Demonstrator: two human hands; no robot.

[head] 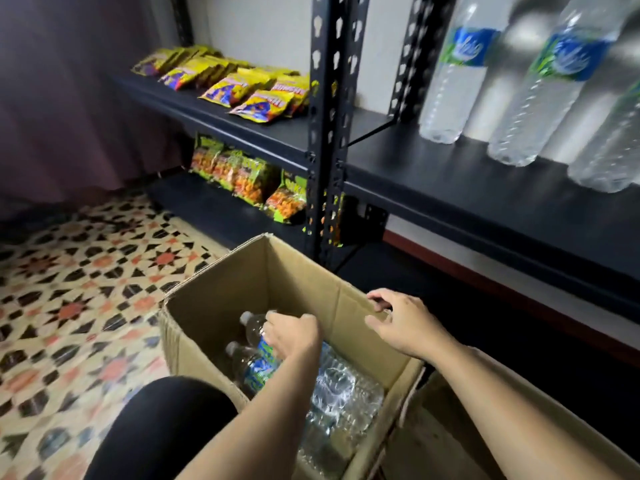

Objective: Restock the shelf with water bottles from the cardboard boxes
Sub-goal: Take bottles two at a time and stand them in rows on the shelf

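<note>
Left hand (294, 336) reaches down into cardboard box (242, 289), fingers curled round a water bottle (254, 328). Right hand (403, 323), just right of it, grips the box rim.

One view only: a wide-angle camera worn on the person's head, facing forward and steeply down. It sits close over the open cardboard box (304, 271) at lower centre. Both forearms enter from the bottom edge within arm's reach, the left hand (294, 336) on a water bottle (254, 328) and the right hand (408, 323) at the box rim. The shelf (450, 181) crosses the upper half from centre to right at near range, and the tiled floor (69, 289) fills the left side.
</note>
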